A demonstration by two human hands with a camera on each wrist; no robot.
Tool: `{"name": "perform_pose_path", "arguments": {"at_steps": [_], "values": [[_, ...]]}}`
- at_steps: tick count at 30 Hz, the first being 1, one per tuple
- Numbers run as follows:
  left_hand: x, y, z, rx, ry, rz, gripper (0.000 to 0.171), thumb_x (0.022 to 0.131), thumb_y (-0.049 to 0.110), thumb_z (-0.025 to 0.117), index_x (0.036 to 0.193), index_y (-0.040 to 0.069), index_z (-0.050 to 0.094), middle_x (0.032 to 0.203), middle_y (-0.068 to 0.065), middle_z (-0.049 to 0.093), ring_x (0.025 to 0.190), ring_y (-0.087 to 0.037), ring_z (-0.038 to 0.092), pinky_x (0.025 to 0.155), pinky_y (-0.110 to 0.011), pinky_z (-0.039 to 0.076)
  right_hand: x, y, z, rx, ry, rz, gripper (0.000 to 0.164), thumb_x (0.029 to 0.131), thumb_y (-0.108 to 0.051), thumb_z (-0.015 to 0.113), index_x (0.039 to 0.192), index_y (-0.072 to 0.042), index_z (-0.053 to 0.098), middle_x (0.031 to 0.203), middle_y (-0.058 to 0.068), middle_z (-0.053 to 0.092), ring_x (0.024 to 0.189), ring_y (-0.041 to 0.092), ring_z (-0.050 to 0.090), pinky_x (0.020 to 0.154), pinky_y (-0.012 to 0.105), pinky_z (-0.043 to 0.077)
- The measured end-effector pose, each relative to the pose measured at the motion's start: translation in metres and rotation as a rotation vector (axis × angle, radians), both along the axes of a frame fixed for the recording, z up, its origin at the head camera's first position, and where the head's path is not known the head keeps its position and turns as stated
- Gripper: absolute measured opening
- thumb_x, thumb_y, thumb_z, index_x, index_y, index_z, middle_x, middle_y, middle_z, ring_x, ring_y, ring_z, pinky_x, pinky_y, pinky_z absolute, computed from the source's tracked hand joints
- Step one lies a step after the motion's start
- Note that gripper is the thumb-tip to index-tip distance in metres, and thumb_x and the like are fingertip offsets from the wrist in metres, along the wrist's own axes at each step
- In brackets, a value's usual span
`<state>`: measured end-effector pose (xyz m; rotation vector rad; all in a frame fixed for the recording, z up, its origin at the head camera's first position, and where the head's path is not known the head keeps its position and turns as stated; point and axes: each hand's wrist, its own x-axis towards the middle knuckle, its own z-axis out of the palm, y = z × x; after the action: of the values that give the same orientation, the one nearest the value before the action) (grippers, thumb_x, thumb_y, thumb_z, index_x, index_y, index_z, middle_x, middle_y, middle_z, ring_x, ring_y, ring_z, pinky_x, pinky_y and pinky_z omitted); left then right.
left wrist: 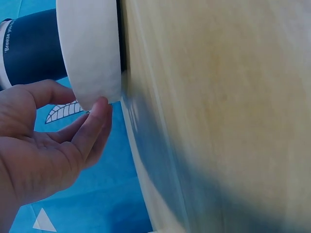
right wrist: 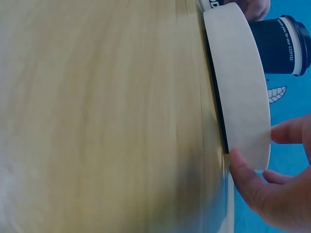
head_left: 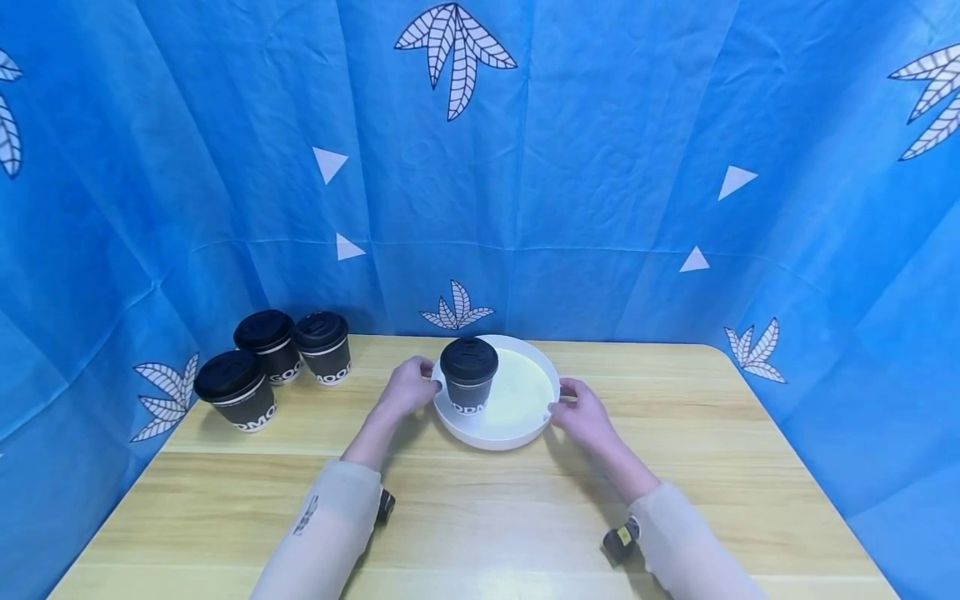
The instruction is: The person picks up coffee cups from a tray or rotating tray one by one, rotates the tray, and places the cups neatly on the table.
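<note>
A white round tray [head_left: 521, 392] with a low rim is at the far middle of the table. One black paper coffee cup [head_left: 469, 371], lidded and upright, stands on its left part. My left hand [head_left: 408, 386] grips the tray's left rim between thumb and fingers. At the opposite side, my right hand [head_left: 583, 414] pinches the right rim the same way. Both wrist views show the tray wall [left wrist: 92, 53] from the side, with a dark strip along its underside. Whether the tray touches the table there, I cannot tell.
Several matching lidded cups stand on the table's left: a front cup [head_left: 240, 396], a back cup [head_left: 268, 346] and a right one [head_left: 324, 350]. A blue curtain [head_left: 600, 167] with white leaves hangs behind the wooden table [head_left: 480, 517] and along its sides.
</note>
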<state>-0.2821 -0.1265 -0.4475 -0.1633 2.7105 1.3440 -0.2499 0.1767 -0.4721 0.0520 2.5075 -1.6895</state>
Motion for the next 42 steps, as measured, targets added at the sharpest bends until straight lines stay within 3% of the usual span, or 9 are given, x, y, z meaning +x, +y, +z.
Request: {"name": "perform_pose_path", "arguments": {"at_steps": [7, 20, 26, 30, 36, 42], "values": [[0.004, 0.000, 0.001, 0.006, -0.047, -0.013, 0.057, 0.092, 0.005, 0.068, 0.144, -0.007, 0.047, 0.138, -0.025, 0.059, 0.127, -0.040, 0.057, 0.109, -0.052, 0.049, 0.004, -0.001, -0.001, -0.024, -0.007, -0.002, 0.069, 0.094, -0.007, 0.067, 0.153, 0.007, 0.035, 0.146, 0.025, 0.050, 0.128, 0.040, 0.058, 0.095, 0.039, 0.059], [0.003, 0.001, -0.003, 0.005, -0.024, -0.009, 0.061, 0.085, -0.001, 0.069, 0.143, -0.006, 0.049, 0.139, -0.024, 0.059, 0.130, -0.040, 0.056, 0.111, -0.053, 0.047, 0.009, -0.001, 0.000, 0.025, -0.005, -0.009, 0.068, 0.098, -0.012, 0.066, 0.154, 0.009, 0.033, 0.142, 0.027, 0.051, 0.121, 0.040, 0.062, 0.092, 0.038, 0.061], [0.000, 0.000, -0.004, 0.003, -0.015, -0.013, 0.059, 0.085, -0.001, 0.068, 0.141, -0.006, 0.051, 0.140, -0.024, 0.059, 0.130, -0.041, 0.055, 0.110, -0.053, 0.048, -0.001, 0.003, 0.004, 0.165, 0.047, -0.006, 0.068, 0.102, -0.026, 0.063, 0.154, 0.007, 0.035, 0.144, 0.026, 0.053, 0.130, 0.042, 0.057, 0.105, 0.051, 0.053], [0.001, -0.001, -0.003, 0.003, 0.003, -0.021, 0.057, 0.085, -0.002, 0.067, 0.140, -0.006, 0.052, 0.139, -0.024, 0.059, 0.130, -0.041, 0.055, 0.111, -0.054, 0.047, -0.008, 0.007, 0.005, 0.313, 0.104, 0.017, 0.072, 0.103, -0.040, 0.060, 0.154, 0.006, 0.037, 0.147, 0.026, 0.051, 0.133, 0.043, 0.054, 0.111, 0.056, 0.046], [-0.001, 0.000, -0.005, -0.003, 0.005, -0.021, 0.056, 0.087, 0.000, 0.068, 0.140, -0.005, 0.053, 0.139, -0.023, 0.060, 0.130, -0.039, 0.055, 0.112, -0.054, 0.046, -0.017, 0.012, 0.003, 0.592, 0.186, 0.076, 0.075, 0.102, -0.050, 0.057, 0.150, 0.006, 0.044, 0.146, 0.027, 0.052, 0.136, 0.046, 0.047, 0.114, 0.062, 0.040], [-0.002, 0.000, -0.006, -0.017, 0.027, -0.043, 0.058, 0.086, 0.000, 0.068, 0.141, -0.007, 0.052, 0.138, -0.023, 0.061, 0.130, -0.040, 0.056, 0.112, -0.053, 0.046, -0.022, 0.015, 0.003, 0.753, 0.251, 0.121, 0.074, 0.102, -0.055, 0.054, 0.146, 0.004, 0.050, 0.144, 0.026, 0.055, 0.135, 0.044, 0.049, 0.113, 0.062, 0.040]]}}
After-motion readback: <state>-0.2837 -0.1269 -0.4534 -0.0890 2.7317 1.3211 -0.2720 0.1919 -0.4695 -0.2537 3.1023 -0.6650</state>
